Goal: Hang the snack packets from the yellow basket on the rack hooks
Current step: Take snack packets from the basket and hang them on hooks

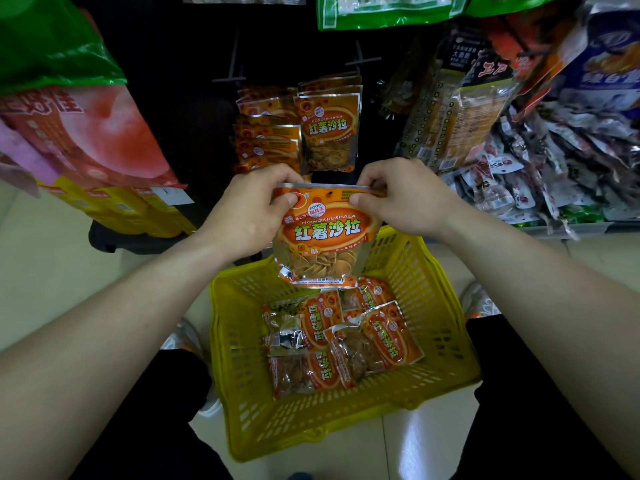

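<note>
Above the yellow basket, both hands pinch a "HONGSHUSHALA" packet.

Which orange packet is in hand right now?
The upright packet above the basket, pinched at its top corners by the left hand and right hand; the others lie in the basket or hang on the rack.

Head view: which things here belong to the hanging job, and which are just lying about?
Job: held packet, pinched by left hand and right hand; yellow basket; packets inside; hung orange packets.
Lying about: green bags; pink bag; small packets piled right.
</note>
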Tool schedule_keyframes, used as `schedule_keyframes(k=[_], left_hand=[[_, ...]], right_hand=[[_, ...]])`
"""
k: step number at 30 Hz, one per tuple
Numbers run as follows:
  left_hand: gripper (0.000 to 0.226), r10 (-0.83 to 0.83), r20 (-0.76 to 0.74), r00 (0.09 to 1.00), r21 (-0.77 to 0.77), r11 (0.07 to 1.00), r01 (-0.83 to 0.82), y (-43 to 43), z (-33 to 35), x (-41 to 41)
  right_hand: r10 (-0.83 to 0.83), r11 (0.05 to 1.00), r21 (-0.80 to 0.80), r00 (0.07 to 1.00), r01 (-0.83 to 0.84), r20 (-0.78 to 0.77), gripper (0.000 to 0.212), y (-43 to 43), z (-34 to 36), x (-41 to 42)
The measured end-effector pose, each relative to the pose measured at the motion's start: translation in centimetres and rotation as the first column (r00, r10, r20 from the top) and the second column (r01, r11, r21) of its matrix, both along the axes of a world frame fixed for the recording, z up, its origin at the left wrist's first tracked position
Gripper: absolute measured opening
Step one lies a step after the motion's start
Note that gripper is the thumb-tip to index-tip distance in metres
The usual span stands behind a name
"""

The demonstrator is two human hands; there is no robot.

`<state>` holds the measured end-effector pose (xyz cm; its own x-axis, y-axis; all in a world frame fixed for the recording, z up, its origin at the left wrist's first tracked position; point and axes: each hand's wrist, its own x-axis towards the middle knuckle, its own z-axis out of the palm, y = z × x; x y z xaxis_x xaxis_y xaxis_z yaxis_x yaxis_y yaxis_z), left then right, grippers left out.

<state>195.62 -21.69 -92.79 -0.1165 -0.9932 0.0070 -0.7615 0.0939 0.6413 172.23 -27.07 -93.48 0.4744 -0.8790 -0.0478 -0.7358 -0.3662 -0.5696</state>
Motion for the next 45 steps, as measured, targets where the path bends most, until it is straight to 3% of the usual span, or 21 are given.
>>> schedule_keyframes(k=[6,11,20,27,34,40,45], left_hand=[[0.015,-0.015,0.013,1.0,-0.013,1.0,0.016,0.2,-0.3,-0.2],[0.016,-0.058,0.048,0.997,-0.038,0.997,0.06,0.6,-0.8,-0.8],[0.014,0.014,0.027,1.0,-0.024,1.0,-0.013,0.4,-0.7,-0.1],[0.023,0.132,-0.017,0.991,0.121,0.984,-0.129,0.2,-2.4,1.1],[0.021,0.058,0.077,0.995,0.179,0.981,-0.071,-3.0,-6.0,-0.5],[0.039,0.01,0.071,0.997,0.259,0.965,-0.028,-8.7,-12.0,-4.0],[0.059,-0.047,0.22,0.974,0.264,0.964,-0.013,-13.4,-16.9,-6.8]], right_hand=[[0.082,0.997,0.005,0.996,-0.082,-0.034,0.006,0.4,0.2,0.3],[0.16,0.986,-0.033,0.977,-0.166,-0.143,0.012,1.8,-0.5,1.7],[0.009,0.968,-0.243,0.968,-0.072,-0.251,0.015,1.9,0.2,1.5],[-0.167,0.864,-0.503,0.954,0.02,-0.248,0.018,-1.4,2.1,-0.4],[-0.215,0.887,-0.461,0.918,0.04,-0.334,0.026,-9.2,-0.9,0.7],[-0.198,0.918,-0.395,0.898,0.03,-0.393,0.029,-15.1,-6.3,2.6],[-0.13,0.943,-0.331,0.91,-0.008,-0.393,0.027,-19.4,-9.8,4.8]])
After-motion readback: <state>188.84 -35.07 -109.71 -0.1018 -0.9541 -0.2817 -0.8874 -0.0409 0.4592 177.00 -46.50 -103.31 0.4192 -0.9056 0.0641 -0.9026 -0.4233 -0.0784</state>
